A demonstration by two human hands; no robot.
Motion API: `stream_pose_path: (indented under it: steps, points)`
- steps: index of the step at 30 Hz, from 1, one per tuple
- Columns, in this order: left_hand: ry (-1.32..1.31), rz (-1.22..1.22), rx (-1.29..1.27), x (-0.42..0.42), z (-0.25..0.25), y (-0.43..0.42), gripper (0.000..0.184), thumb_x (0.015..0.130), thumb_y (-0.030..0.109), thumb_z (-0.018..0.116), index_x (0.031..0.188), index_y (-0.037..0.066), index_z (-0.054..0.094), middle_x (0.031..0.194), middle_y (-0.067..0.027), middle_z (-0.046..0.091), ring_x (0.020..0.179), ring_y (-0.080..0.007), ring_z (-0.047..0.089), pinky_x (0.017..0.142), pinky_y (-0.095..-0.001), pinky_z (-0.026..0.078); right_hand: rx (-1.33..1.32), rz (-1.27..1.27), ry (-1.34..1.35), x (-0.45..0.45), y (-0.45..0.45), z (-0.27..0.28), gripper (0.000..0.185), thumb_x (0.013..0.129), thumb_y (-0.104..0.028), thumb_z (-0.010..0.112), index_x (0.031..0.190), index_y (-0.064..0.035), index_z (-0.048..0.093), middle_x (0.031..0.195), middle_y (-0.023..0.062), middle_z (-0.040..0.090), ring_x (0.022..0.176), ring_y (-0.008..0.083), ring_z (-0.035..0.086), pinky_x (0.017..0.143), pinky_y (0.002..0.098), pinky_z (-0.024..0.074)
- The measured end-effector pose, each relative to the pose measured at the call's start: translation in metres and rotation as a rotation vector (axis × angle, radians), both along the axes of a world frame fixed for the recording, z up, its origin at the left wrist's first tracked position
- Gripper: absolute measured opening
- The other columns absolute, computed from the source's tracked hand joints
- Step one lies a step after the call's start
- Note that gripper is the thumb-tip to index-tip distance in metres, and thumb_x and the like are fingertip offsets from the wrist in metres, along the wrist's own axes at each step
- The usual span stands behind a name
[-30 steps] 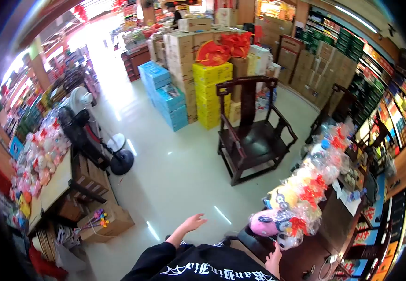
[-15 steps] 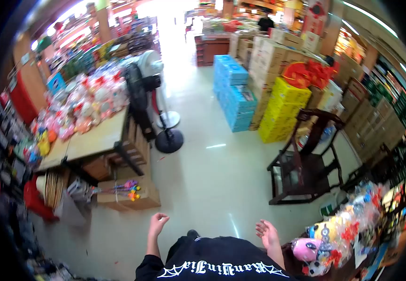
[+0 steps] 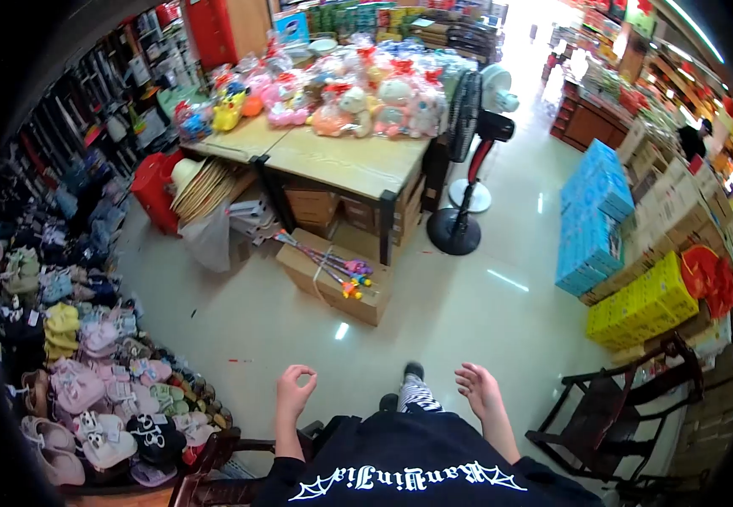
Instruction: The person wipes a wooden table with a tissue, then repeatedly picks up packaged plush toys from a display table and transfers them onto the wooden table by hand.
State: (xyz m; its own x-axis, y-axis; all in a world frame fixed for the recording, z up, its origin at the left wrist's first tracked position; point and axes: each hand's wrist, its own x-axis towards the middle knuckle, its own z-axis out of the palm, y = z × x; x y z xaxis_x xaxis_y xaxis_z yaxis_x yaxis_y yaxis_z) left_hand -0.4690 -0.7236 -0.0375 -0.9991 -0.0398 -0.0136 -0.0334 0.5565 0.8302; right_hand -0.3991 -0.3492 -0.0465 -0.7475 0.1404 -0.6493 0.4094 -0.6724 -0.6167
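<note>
My left hand (image 3: 296, 392) is raised in front of my body, thumb and fingers loosely curved with a gap between them, and holds nothing. On the other side, my right hand (image 3: 479, 391) is also raised, its fingers apart and nothing in it. Neither touches any object. Ahead on the floor stands a cardboard box (image 3: 352, 306), with several colourful toy-headed sticks (image 3: 333, 262) lying across its top. Behind it is a wooden table (image 3: 333, 158) bearing bagged plush toys (image 3: 393, 106). At lower left, close to my left side, is part of a dark wooden chair (image 3: 214, 456).
Shoes and slippers (image 3: 87, 389) crowd the left side. A standing fan (image 3: 459, 228) is beside the table. Blue cartons (image 3: 590, 220), yellow cartons (image 3: 641, 300) and a dark wooden armchair (image 3: 603, 414) line the right. Another person (image 3: 694, 138) is in the far right background.
My view has turned left, so the table, fan and cartons sit further right and the shoe display has come into sight. One foot is now stepping forward. Both hands stay raised.
</note>
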Motion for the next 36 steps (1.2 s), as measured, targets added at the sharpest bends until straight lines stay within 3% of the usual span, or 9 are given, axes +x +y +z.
stream_pose_path:
  steps: [8,17,24,26,36]
  points:
    - [0.059,0.178,-0.044,-0.054,0.009,-0.014,0.013,0.071,0.013,0.061,0.076,0.001,0.059,0.083,-0.0102,0.059,0.08,-0.025,0.057,0.073,-0.0313,0.044,0.049,0.388,0.218,-0.174,-0.043,0.005,0.031,0.086,-0.024,0.048,0.106,-0.0006,0.049,0.09,0.0098,0.06,0.074,0.0142,0.055,0.066,0.0265,0.0435]
    - [0.084,0.452,-0.157,-0.114,0.027,-0.054,0.015,0.074,0.016,0.061,0.077,0.001,0.06,0.085,-0.0103,0.06,0.082,-0.0263,0.057,0.074,-0.0338,0.044,0.088,0.509,0.276,-0.34,-0.051,0.004,0.027,0.084,-0.024,0.05,0.102,-0.0047,0.052,0.087,0.0077,0.061,0.07,0.0113,0.055,0.06,0.0228,0.0417]
    - [0.019,0.619,-0.059,-0.118,0.022,-0.061,0.009,0.073,0.01,0.06,0.078,0.002,0.061,0.086,-0.0087,0.061,0.083,-0.0245,0.058,0.074,-0.0317,0.044,0.132,0.738,0.288,-0.403,-0.109,0.021,0.027,0.085,-0.024,0.048,0.102,-0.0031,0.053,0.086,0.007,0.06,0.07,0.0115,0.054,0.063,0.0234,0.0415]
    - [0.043,0.627,-0.04,-0.126,0.019,-0.076,0.008,0.072,0.008,0.059,0.078,0.002,0.061,0.085,-0.0085,0.061,0.082,-0.0242,0.058,0.074,-0.031,0.044,0.266,0.815,0.31,-0.419,-0.129,0.021,0.026,0.086,-0.023,0.047,0.102,-0.0035,0.054,0.087,0.0078,0.061,0.071,0.0111,0.055,0.064,0.0231,0.0424]
    - [0.129,0.618,-0.092,-0.223,0.034,-0.198,0.008,0.075,0.009,0.057,0.081,0.004,0.061,0.08,-0.009,0.06,0.079,-0.0238,0.058,0.071,-0.0312,0.044,0.204,0.639,0.328,-0.507,-0.238,0.015,0.024,0.085,-0.017,0.047,0.102,-0.0011,0.052,0.084,0.0088,0.059,0.065,0.0081,0.051,0.056,0.0192,0.0375]
